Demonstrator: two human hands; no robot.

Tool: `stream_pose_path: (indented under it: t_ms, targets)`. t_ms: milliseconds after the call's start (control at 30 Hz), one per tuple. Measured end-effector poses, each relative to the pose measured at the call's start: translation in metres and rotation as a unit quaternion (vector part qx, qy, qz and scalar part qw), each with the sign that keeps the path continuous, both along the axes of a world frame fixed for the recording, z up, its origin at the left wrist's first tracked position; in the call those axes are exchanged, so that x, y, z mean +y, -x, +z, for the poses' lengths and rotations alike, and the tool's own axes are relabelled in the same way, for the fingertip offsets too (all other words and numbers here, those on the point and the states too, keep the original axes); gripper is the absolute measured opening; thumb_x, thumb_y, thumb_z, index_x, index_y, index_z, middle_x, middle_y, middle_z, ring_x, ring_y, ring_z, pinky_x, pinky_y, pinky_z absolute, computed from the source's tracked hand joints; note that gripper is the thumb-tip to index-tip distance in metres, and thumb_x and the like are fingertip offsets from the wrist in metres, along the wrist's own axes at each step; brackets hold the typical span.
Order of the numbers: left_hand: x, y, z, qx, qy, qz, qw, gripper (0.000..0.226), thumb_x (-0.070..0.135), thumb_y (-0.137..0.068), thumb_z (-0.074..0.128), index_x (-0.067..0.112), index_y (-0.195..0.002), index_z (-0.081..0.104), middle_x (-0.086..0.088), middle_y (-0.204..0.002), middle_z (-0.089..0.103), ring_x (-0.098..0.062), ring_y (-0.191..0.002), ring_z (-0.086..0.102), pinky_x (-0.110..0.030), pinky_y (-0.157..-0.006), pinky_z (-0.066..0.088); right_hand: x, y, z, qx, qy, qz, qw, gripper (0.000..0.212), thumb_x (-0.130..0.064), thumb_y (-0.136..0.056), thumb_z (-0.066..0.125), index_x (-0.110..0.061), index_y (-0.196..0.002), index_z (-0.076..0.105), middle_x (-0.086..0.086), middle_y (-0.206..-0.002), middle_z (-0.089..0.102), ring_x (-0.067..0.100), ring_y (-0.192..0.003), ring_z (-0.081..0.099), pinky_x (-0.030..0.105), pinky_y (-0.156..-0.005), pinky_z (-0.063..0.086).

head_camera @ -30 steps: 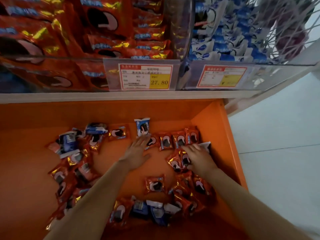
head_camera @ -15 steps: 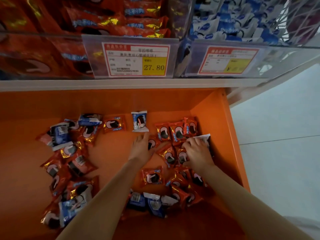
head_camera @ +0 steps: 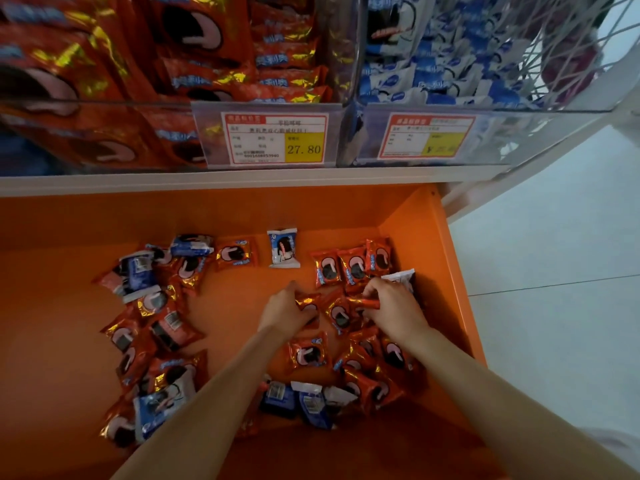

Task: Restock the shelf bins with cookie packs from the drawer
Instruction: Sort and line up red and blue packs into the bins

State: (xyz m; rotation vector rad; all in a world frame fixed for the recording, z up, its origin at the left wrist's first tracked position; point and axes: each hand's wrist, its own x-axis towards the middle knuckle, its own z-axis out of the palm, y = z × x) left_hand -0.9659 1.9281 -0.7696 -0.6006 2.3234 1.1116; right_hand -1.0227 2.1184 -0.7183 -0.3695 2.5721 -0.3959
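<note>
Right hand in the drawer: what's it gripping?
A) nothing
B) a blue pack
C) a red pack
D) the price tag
C: the right hand has its fingers curled round a red pack inside the orange drawer, while the left hand grips a second red pack beside it.

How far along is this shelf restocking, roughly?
Done: the clear plastic shelf bins above look well filled with red and blue packs. In hand: the left hand grips one red foil cookie pack, the right hand pinches a second red pack. Left: many loose red and blue packs lie scattered in the orange drawer.
</note>
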Motion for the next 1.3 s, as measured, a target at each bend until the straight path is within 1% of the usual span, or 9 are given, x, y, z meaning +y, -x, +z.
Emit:
stream_pose_path:
  t_ms: [167,267,433,567,733,967,1067,1167,1300]
  targets:
    - [-0.002,-0.002,0.031,0.063,-0.051,0.042,0.996,0.029,0.019,-0.088,0.066,0.016,-0.113,0.052,0.007,-0.091,0.059,0.004,-0.066,0.053,-0.004,-0.049,0.041,-0.011,-0.005,0.024,0.006,0.063,-0.046,0.997,0.053,-0.032,-0.085,0.070,-0.011,-0.128,0.050,0.004,-0.102,0.066,0.018,-0.088,0.065,0.028,-0.079,0.050]
    - [-0.003,-0.004,0.048,0.110,-0.058,0.066,0.990,0.028,0.016,-0.085,0.068,0.014,-0.110,0.056,0.001,-0.098,0.063,-0.002,-0.076,0.055,-0.003,-0.057,0.043,-0.013,-0.007,0.039,0.000,0.129,-0.080,0.988,0.041,-0.031,-0.084,0.070,-0.010,-0.117,0.056,0.003,-0.097,0.065,0.017,-0.085,0.063,0.030,-0.078,0.049]
    - [0.002,-0.013,0.086,0.175,-0.113,0.144,0.967,0.025,0.011,-0.086,0.068,0.013,-0.105,0.052,0.007,-0.088,0.058,0.001,-0.071,0.054,-0.007,-0.057,0.045,-0.010,-0.014,0.070,-0.031,0.237,-0.137,0.961,0.036,-0.029,-0.083,0.072,-0.020,-0.113,0.055,-0.011,-0.091,0.064,0.004,-0.080,0.064,0.013,-0.068,0.051]
    - [0.009,-0.028,0.120,0.251,-0.179,0.203,0.930,0.024,0.013,-0.088,0.067,0.012,-0.107,0.053,0.006,-0.091,0.062,0.009,-0.072,0.060,-0.006,-0.063,0.045,-0.007,-0.025,0.089,-0.009,0.250,-0.121,0.961,0.045,-0.038,-0.081,0.072,-0.022,-0.120,0.057,-0.010,-0.110,0.061,0.004,-0.104,0.057,0.015,-0.087,0.045]
    - [0.013,-0.045,0.157,0.277,-0.235,0.214,0.907,0.030,0.014,-0.086,0.069,0.016,-0.111,0.053,0.006,-0.096,0.063,0.011,-0.080,0.061,-0.007,-0.066,0.046,-0.006,-0.042,0.117,0.012,0.275,-0.095,0.956,0.041,-0.038,-0.080,0.073,-0.025,-0.116,0.059,-0.012,-0.111,0.062,0.004,-0.106,0.057,0.024,-0.094,0.046]
    - [0.002,-0.060,0.196,0.342,-0.200,0.181,0.900,0.027,0.008,-0.082,0.072,0.015,-0.102,0.055,0.001,-0.092,0.064,0.004,-0.079,0.061,-0.012,-0.071,0.049,-0.009,-0.061,0.161,-0.016,0.319,-0.053,0.946,0.028,-0.045,-0.080,0.068,-0.040,-0.104,0.056,-0.026,-0.102,0.061,-0.010,-0.096,0.058,0.012,-0.087,0.046]
    - [-0.009,-0.063,0.215,0.374,-0.193,0.172,0.891,0.024,0.012,-0.084,0.071,0.020,-0.099,0.054,0.001,-0.089,0.064,-0.003,-0.079,0.063,-0.018,-0.067,0.053,-0.017,-0.065,0.184,-0.023,0.363,-0.050,0.930,0.031,-0.047,-0.076,0.069,-0.035,-0.104,0.061,-0.016,-0.094,0.069,0.001,-0.083,0.068,0.020,-0.077,0.055]
    - [-0.023,-0.063,0.237,0.401,-0.182,0.171,0.881,0.021,0.019,-0.086,0.069,0.019,-0.102,0.055,0.001,-0.093,0.066,-0.005,-0.085,0.066,-0.021,-0.067,0.056,-0.028,-0.063,0.204,-0.008,0.390,-0.039,0.920,0.026,-0.045,-0.073,0.068,-0.037,-0.097,0.061,-0.017,-0.088,0.069,-0.001,-0.079,0.068,0.014,-0.068,0.053]
    - [-0.056,-0.055,0.266,0.444,-0.156,0.185,0.863,0.025,0.024,-0.087,0.067,0.019,-0.109,0.056,0.007,-0.098,0.067,0.000,-0.091,0.064,-0.017,-0.074,0.053,-0.045,-0.046,0.228,0.035,0.391,-0.016,0.920,0.038,-0.059,-0.068,0.064,-0.041,-0.102,0.059,-0.018,-0.101,0.066,0.000,-0.093,0.064,0.020,-0.079,0.052]
